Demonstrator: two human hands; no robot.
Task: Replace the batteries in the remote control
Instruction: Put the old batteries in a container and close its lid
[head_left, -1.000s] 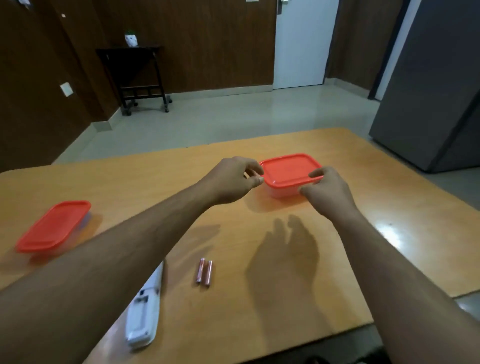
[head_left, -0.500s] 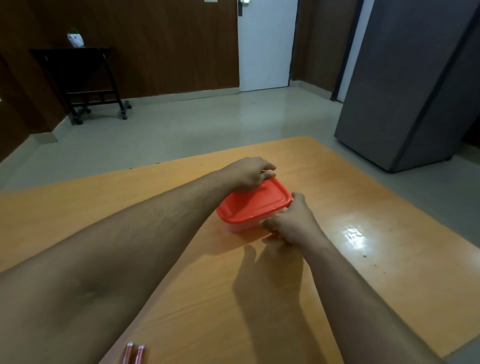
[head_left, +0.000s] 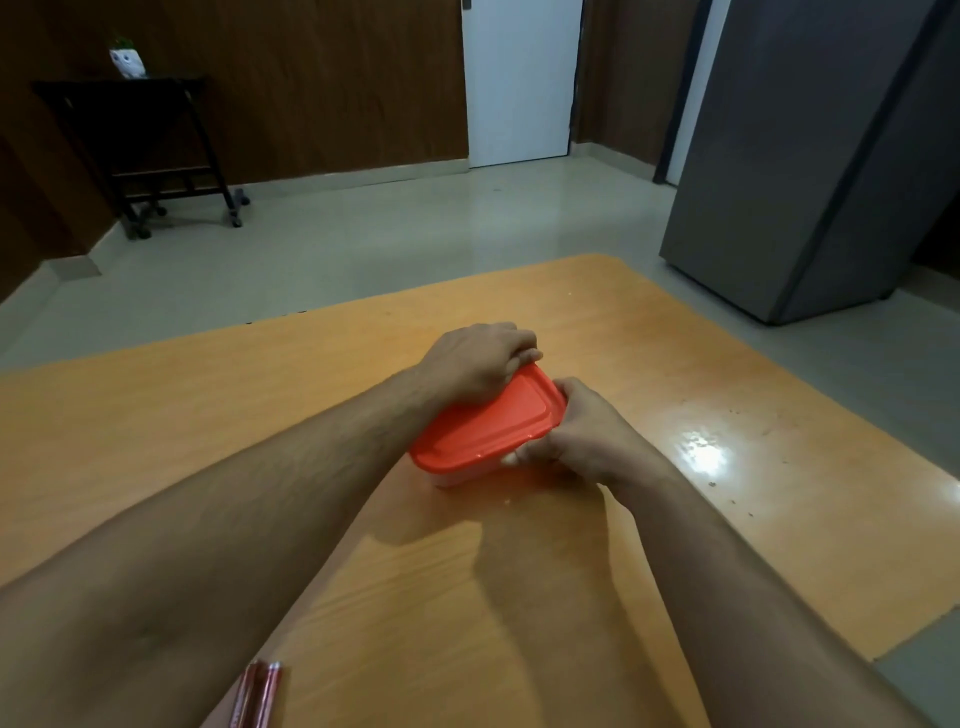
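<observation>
A clear plastic box with a red lid (head_left: 485, 431) sits in the middle of the wooden table (head_left: 675, 519). My left hand (head_left: 475, 361) presses on the lid's far left corner, fingers curled over its edge. My right hand (head_left: 576, 434) grips the lid's near right edge and the box side. Two pinkish batteries (head_left: 260, 693) lie side by side at the table's near edge, partly behind my left forearm. The remote control is out of view.
A grey cabinet (head_left: 810, 156) stands on the floor to the right of the table. A dark wheeled side table (head_left: 140, 145) with a small white pot stands by the far left wall. A white door (head_left: 522, 78) is at the back.
The view has swung right, so the remote and the second red-lidded box have left the frame. Both hands have closed on the box, which now sits turned and nearer to me.
</observation>
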